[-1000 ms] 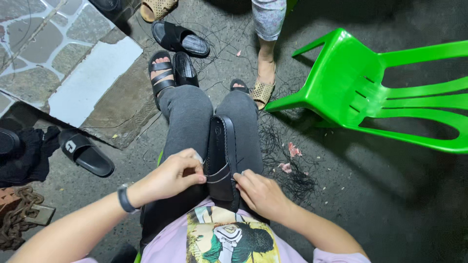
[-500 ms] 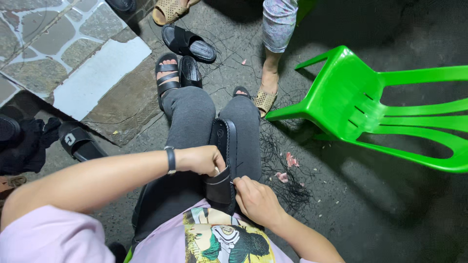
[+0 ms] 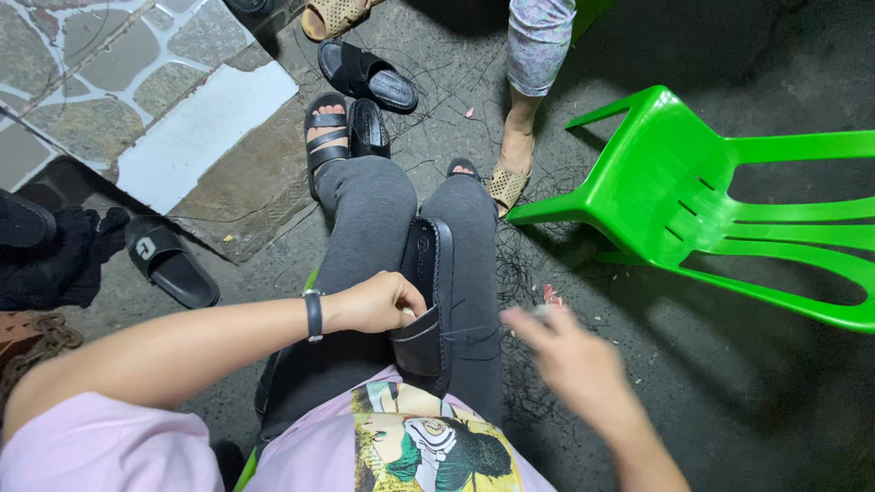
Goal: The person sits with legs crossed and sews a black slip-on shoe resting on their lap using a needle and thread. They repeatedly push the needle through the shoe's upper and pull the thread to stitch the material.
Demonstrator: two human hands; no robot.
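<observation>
My left hand grips the black shoe upper on my lap. My right hand, at three o'clock of it, is blurred; I cannot tell its grip.

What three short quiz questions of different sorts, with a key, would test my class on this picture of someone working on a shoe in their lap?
1. True or false: the left hand grips the black shoe on the lap.
2. Which colour is the plastic chair? A red, B green, C white.
3. Fill in: the right hand is blurred and ____ the shoe.

Key: 1 true; 2 B; 3 apart from, with a thin thread running between them.
</observation>
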